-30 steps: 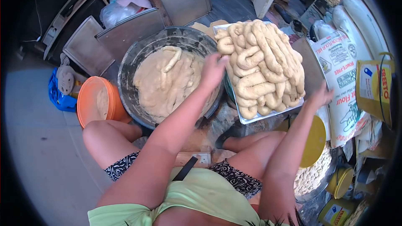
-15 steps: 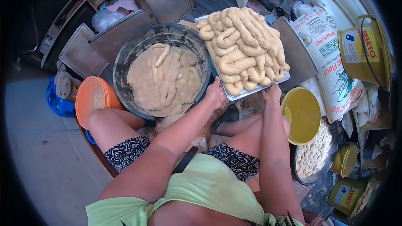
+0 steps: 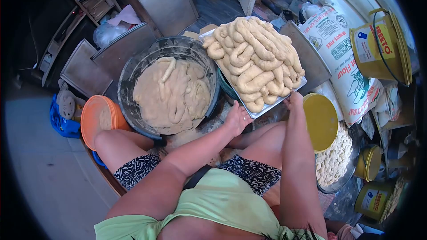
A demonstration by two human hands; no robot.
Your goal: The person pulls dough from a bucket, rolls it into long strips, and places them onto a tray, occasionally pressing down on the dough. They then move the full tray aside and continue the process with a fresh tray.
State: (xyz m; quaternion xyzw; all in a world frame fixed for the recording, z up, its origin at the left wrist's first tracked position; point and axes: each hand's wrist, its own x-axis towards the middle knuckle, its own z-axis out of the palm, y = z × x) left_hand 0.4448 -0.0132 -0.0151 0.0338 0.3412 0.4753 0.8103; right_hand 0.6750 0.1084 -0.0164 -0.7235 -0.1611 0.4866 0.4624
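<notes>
A metal baking tray (image 3: 255,114) heaped with thick, twisted ropes of dough (image 3: 258,62) is tilted at an angle in front of me. At its near corner, my left hand (image 3: 238,118) has the thumb along the side and ringed fingers reaching beneath the edge. My right hand (image 3: 293,101) grips the right part of the near edge; its fingertips are partly hidden. To the left, a big black tub (image 3: 126,93) contains a floury dough mass (image 3: 171,95) with one loose dough strip (image 3: 168,70) on top.
An orange bucket (image 3: 86,126) stands by my left knee. Beyond the tub lean several metal trays (image 3: 171,9). On the right are a yellow bucket (image 3: 321,124), a basin of small dough pieces (image 3: 333,158), flour sacks (image 3: 338,53) and a labelled yellow bucket (image 3: 378,49).
The tray's near corner has moved right and toward me, turning the tray slightly. My left hand has followed to the right and lower. The whole view has shifted a little.
</notes>
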